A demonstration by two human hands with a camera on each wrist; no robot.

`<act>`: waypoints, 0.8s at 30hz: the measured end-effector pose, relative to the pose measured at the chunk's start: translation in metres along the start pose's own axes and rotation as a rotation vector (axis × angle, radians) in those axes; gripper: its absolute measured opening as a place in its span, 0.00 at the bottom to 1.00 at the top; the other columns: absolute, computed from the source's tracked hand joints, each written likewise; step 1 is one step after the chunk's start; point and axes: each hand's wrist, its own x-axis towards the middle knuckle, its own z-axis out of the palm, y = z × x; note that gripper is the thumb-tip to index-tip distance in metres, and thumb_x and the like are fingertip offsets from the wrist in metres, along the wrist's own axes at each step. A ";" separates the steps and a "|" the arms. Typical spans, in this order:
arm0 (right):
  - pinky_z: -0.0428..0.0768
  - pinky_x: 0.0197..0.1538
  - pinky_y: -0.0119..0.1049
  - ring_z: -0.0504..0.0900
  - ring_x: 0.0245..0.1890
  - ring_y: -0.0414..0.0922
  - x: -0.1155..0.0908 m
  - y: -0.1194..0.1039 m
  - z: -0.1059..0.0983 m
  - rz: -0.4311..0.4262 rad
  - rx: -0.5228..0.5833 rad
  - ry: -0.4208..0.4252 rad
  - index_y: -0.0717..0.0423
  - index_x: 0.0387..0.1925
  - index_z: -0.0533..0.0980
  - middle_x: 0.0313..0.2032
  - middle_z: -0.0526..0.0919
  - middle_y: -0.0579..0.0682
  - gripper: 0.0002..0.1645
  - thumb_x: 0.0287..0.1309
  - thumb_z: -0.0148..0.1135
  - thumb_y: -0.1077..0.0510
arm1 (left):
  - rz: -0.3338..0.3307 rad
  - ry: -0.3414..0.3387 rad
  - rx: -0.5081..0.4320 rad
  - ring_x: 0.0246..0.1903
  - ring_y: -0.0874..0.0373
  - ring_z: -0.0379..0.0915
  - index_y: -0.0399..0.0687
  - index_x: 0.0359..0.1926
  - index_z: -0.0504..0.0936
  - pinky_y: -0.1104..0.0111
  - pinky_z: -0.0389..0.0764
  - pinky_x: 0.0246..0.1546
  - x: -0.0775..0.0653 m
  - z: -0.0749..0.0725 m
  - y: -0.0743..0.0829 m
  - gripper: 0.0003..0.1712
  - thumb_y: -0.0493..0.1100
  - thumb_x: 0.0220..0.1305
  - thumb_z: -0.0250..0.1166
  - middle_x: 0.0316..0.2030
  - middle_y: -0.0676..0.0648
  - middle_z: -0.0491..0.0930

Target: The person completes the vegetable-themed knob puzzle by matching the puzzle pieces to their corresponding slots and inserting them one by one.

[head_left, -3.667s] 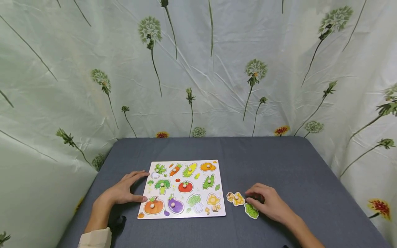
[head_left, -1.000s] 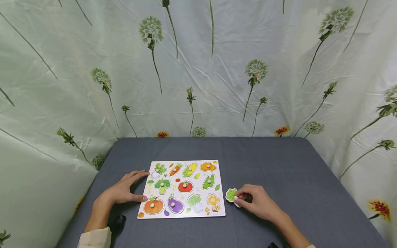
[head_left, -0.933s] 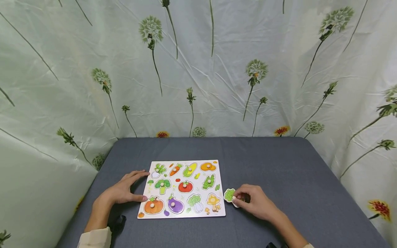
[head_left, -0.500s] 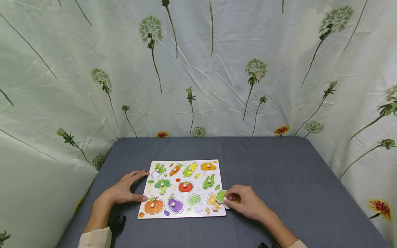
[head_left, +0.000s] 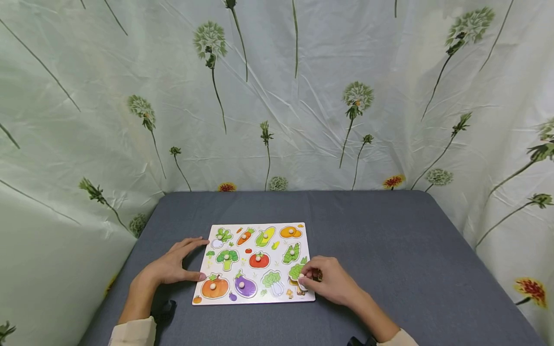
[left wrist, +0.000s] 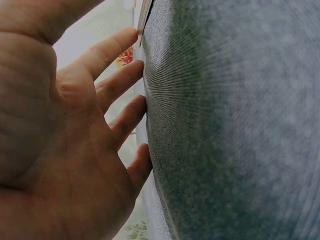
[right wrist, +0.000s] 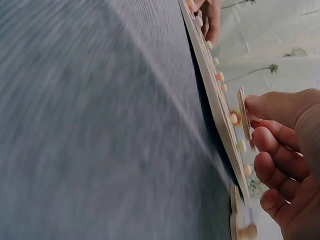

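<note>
My right hand (head_left: 331, 282) pinches a green leafy bok choy puzzle piece (head_left: 295, 272) by its knob, over the lower right corner of a white vegetable puzzle board (head_left: 277, 262). In the right wrist view, the piece (right wrist: 243, 112) is seen edge-on above the board, apart from it. Beneath it, the printed mushroom picture is partly covered. To its left, the printed bok choy picture (head_left: 272, 282) has no knob. At the board's left edge, my left hand (head_left: 170, 263) rests with spread, straight fingers, its thumb touching the rim. Another knobbed piece (right wrist: 246, 231) lies beside the board, mostly hidden by my right hand in the head view.
Knobbed pieces sit in the board, among them a pumpkin (head_left: 214, 287), an eggplant (head_left: 245, 287) and a tomato (head_left: 258, 260). A dark grey cloth covers the table (head_left: 389, 240). Behind hangs a pale curtain (head_left: 303, 144) with printed dandelions.
My right hand has taken up the bok choy piece from the table and carried it left, over the board's lower right corner. My left hand has stayed at the board's edge.
</note>
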 end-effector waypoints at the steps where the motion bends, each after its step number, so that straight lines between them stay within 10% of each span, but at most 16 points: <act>1: 0.79 0.34 0.29 0.78 0.30 0.33 0.002 -0.002 0.002 -0.005 0.007 -0.002 0.44 0.33 0.85 0.29 0.78 0.33 0.04 0.59 0.76 0.54 | -0.004 0.000 0.000 0.73 0.30 0.52 0.57 0.76 0.67 0.27 0.62 0.62 0.000 0.000 0.000 0.58 0.67 0.47 0.79 0.76 0.35 0.59; 24: 0.73 0.31 0.23 0.75 0.26 0.33 0.025 -0.023 0.037 -0.021 0.015 -0.058 0.43 0.29 0.85 0.24 0.77 0.32 0.05 0.56 0.76 0.56 | -0.006 -0.009 0.001 0.72 0.30 0.53 0.58 0.76 0.67 0.27 0.62 0.61 0.000 -0.001 0.001 0.57 0.66 0.47 0.79 0.75 0.35 0.60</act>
